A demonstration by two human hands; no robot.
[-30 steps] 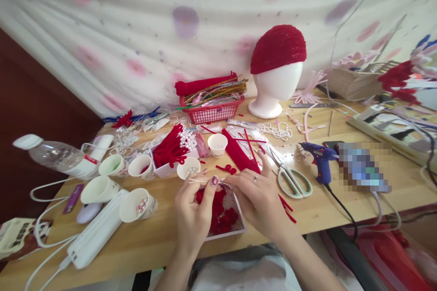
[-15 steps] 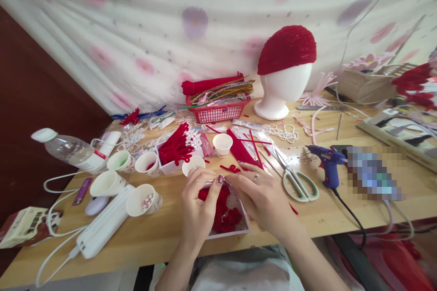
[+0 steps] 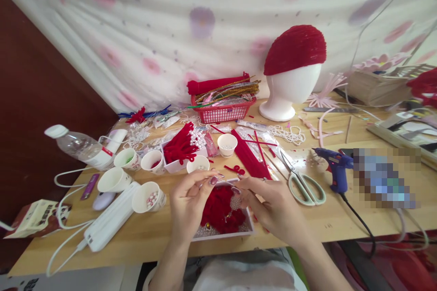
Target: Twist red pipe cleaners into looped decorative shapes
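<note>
My left hand [image 3: 189, 204] and my right hand [image 3: 273, 207] meet fingertip to fingertip over a small white tray [image 3: 223, 235] that holds red fuzzy pieces [image 3: 220, 211] and pearl beads. Between the fingertips runs a thin pale wire or thread [image 3: 223, 182], pinched at both ends. The tray sits at the near edge of the wooden table [image 3: 341, 223]. A paper cup with pearls [image 3: 198, 163] stands just beyond my left fingers. Red pipe cleaners [image 3: 251, 159] lie beyond my right hand.
Scissors [image 3: 302, 182] and a blue glue gun [image 3: 336, 166] lie right of my hands. Paper cups [image 3: 114, 179], a water bottle [image 3: 82, 148] and a white power strip [image 3: 111, 220] are at the left. A red basket [image 3: 223, 109] and a foam head with a red cap [image 3: 293, 70] stand behind.
The view has shifted, so everything sits further right in the picture. My hands stay together over the tray, fingertips now lifted a little and closer to each other.
</note>
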